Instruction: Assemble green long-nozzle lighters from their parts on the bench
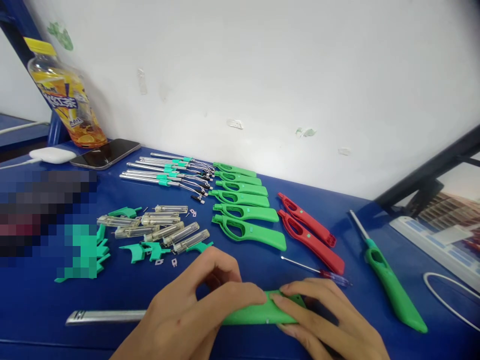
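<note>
A green lighter body [258, 314] lies along the front of the blue table, with a silver metal tube [108, 316] reaching out to its left. My left hand [195, 305] grips the body's left part, thumb pressed on its top and fingers curled behind. On the right end, my right hand [326, 320] holds the body between its thumb and fingers. The trigger area is hidden under my left hand. Beyond my hands lie several green shells [258, 235], two red shells [313, 247] and a screwdriver [333, 277].
Several clear fuel tanks [165, 232], teal triggers [135, 252] and metal tubes with wires [146, 176] lie left of centre. A finished-looking green lighter [397, 295] and a power strip [435, 245] are right. A phone [107, 152] and a bottle [69, 100] stand back left.
</note>
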Action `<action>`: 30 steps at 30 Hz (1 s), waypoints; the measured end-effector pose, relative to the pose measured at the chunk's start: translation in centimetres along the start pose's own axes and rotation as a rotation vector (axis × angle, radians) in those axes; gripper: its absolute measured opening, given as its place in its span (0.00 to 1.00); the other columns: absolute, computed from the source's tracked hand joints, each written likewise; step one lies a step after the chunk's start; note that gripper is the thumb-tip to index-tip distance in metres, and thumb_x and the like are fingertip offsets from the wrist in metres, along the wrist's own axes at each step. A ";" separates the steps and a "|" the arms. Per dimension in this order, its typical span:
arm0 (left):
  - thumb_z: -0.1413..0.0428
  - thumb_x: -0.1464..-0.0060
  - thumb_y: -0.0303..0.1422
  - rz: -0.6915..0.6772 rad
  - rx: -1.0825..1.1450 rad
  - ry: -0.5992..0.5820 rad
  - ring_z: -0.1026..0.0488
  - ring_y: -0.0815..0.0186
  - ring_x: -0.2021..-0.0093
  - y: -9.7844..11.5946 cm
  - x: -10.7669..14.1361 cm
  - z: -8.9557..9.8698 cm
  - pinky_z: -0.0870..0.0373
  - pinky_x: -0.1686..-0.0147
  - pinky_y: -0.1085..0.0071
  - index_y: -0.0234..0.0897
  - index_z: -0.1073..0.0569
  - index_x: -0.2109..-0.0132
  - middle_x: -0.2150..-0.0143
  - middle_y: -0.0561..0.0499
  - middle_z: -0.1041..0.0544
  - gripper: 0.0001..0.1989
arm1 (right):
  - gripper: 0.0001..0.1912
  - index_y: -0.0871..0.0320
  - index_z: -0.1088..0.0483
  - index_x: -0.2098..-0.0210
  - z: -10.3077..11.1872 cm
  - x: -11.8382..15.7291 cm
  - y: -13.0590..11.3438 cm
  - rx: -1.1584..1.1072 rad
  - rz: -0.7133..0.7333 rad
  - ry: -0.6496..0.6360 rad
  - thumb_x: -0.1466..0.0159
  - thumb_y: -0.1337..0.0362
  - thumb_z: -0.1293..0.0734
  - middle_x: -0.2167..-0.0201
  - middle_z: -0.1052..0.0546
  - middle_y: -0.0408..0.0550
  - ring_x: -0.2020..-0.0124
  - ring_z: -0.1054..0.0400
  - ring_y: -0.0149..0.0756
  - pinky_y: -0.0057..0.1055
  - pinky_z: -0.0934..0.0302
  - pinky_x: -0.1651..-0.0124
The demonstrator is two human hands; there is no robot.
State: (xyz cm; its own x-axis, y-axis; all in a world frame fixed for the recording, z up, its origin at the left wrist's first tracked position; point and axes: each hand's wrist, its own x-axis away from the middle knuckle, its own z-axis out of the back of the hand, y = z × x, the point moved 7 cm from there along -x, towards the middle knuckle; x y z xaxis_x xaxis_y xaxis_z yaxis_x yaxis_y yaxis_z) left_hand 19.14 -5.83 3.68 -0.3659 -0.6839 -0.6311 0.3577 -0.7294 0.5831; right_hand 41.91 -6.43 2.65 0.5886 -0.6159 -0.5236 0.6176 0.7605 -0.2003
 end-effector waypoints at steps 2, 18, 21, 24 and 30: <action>0.56 0.30 0.12 0.008 0.007 -0.013 0.24 0.71 0.58 -0.1 -0.1 -0.1 0.25 0.58 0.78 0.48 0.25 0.37 0.51 0.53 0.29 0.30 | 0.15 0.49 0.18 0.38 0.0 -0.2 0.0 -0.021 0.004 -0.006 0.21 0.66 0.28 0.50 0.14 0.50 0.50 0.17 0.38 0.26 0.19 0.49; 0.48 0.28 0.16 0.068 0.013 0.048 0.14 0.73 0.56 -0.5 -0.6 -0.5 0.21 0.57 0.84 0.49 0.21 0.39 0.46 0.55 0.16 0.24 | 0.18 0.47 0.20 0.35 0.8 2.3 2.9 0.165 -0.213 0.078 0.22 0.58 0.29 0.38 0.18 0.50 0.42 0.17 0.43 0.32 0.21 0.40; 0.47 0.28 0.18 0.101 -0.015 0.056 0.13 0.71 0.48 -0.9 -0.4 -0.4 0.19 0.52 0.83 0.53 0.21 0.38 0.42 0.58 0.14 0.25 | 0.18 0.48 0.22 0.34 1.1 3.4 4.7 0.296 -0.294 0.133 0.20 0.60 0.32 0.38 0.19 0.50 0.40 0.20 0.44 0.38 0.24 0.39; 0.45 0.27 0.20 0.126 -0.057 0.072 0.13 0.70 0.45 -1.2 0.0 -0.2 0.18 0.51 0.83 0.56 0.22 0.37 0.41 0.62 0.13 0.24 | 0.16 0.51 0.20 0.37 1.0 3.7 5.4 0.369 -0.328 0.172 0.20 0.57 0.33 0.44 0.15 0.50 0.46 0.20 0.47 0.44 0.27 0.43; 0.42 0.25 0.31 0.199 -0.097 0.196 0.11 0.73 0.51 -1.5 -0.4 0.4 0.19 0.47 0.84 0.61 0.23 0.37 0.48 0.69 0.10 0.18 | 0.12 0.50 0.18 0.42 1.1 3.7 5.4 0.280 -0.323 0.166 0.20 0.58 0.31 0.50 0.13 0.45 0.50 0.19 0.43 0.40 0.28 0.47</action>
State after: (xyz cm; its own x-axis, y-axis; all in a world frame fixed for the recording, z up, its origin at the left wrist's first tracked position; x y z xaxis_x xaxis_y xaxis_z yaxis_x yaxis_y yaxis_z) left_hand 18.42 -4.50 3.24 -0.1108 -0.7911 -0.6015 0.4900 -0.5701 0.6595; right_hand 48.00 -4.83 0.57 0.2649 -0.7537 -0.6015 0.8863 0.4360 -0.1560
